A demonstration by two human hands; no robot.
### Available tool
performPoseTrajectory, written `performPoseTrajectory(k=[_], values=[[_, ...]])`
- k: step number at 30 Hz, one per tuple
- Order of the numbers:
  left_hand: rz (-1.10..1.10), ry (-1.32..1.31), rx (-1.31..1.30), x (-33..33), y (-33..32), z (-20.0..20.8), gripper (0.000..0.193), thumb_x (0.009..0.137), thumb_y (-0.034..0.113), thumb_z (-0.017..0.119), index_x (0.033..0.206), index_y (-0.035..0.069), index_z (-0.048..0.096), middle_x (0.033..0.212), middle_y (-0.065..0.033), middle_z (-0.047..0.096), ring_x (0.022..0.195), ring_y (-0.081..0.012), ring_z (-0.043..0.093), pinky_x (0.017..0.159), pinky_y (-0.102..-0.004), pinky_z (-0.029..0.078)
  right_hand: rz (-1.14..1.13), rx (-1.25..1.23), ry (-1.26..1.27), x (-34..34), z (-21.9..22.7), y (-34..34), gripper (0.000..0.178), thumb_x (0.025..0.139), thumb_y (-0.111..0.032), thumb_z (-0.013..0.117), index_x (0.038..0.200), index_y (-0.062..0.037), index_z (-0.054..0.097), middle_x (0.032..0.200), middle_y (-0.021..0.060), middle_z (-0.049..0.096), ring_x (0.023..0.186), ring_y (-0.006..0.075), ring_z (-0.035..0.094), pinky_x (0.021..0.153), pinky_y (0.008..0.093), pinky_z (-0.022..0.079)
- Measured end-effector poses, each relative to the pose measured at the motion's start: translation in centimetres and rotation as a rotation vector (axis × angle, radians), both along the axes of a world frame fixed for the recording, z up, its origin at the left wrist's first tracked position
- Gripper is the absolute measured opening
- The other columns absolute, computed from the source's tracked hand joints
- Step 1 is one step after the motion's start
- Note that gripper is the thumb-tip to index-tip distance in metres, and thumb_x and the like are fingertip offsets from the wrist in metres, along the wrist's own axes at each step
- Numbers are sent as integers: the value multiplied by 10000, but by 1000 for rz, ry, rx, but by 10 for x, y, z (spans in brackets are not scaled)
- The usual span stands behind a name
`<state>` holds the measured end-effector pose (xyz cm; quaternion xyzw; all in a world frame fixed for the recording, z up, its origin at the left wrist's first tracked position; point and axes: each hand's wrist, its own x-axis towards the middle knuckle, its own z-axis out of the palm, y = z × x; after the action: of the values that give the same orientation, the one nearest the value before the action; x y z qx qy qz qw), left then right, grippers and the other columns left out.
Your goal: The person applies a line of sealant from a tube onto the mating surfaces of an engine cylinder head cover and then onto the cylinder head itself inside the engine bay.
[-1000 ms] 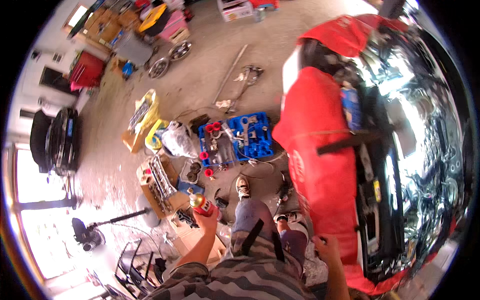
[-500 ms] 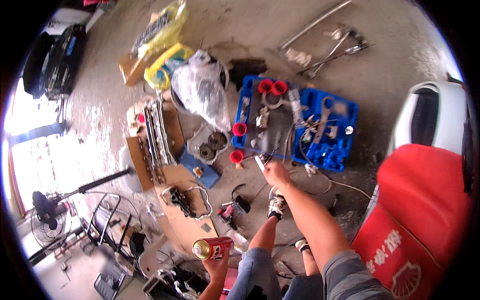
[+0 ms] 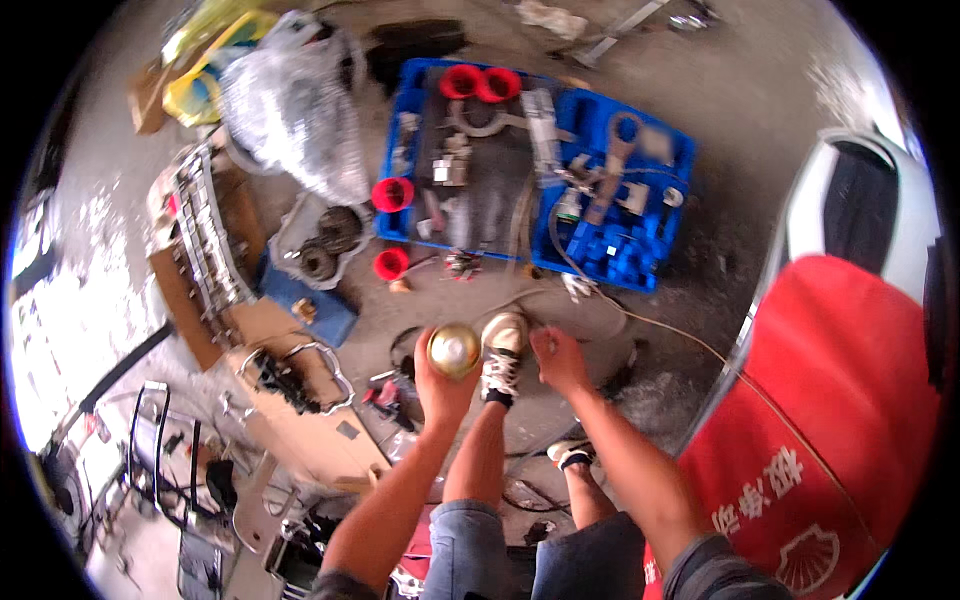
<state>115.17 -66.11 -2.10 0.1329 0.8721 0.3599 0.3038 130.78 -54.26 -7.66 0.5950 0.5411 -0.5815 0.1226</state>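
My left hand is wrapped round a spray can, whose round gold end faces up toward me. To its right is my right hand, its fingers curled in, slightly blurred. Whatever those fingers hold, if anything, I cannot make out. A shoe of mine stands on the floor between the two hands. Beyond them lies an open blue tool case with metal parts and hoses in it. Red cups sit on and beside its left half.
Engine parts, among them a metal cover with gears, lie at left near flattened cardboard. A bubble-wrapped bundle is at the upper left. On the right, a red cover drapes a white car. A hose crosses the floor.
My left hand has lifted the can and turned its gold end upward. My right hand has drawn back from the case; a white piece by its fingers no longer shows. The view has shifted.
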Motion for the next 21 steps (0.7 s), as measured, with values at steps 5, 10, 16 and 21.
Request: performPoseTrajectory(k=[5,10,16,21], values=[[-268,232,203,22,145,-55,602,623,172,803,1135,63,506,1085,-133,554,1018,-315,532,889,-407,428,-47,278,-105,182,92,-33,326,890,-315,585,946,5,616,817,136,652,626,222,605,567,341,470],[-166,169,365,13,210,-120,544,623,129,804,1094,85,535,1006,-103,607,917,-278,589,810,-384,470,-421,96,-164,257,179,-50,231,916,-253,580,970,-31,613,652,-4,514,551,63,505,460,265,427],[-98,-77,120,24,228,-138,628,600,125,828,1145,80,521,1035,-47,640,937,-161,618,837,-316,492,-827,18,-147,301,222,-89,267,934,-261,554,999,-6,599,640,14,510,547,68,487,449,218,373],[-349,181,-510,-32,214,-140,1064,477,518,824,1276,-31,386,1228,-231,522,1154,-344,519,960,-427,425,-666,-86,-238,332,258,-134,373,883,-329,568,987,26,614,704,110,605,625,175,585,623,370,496]])
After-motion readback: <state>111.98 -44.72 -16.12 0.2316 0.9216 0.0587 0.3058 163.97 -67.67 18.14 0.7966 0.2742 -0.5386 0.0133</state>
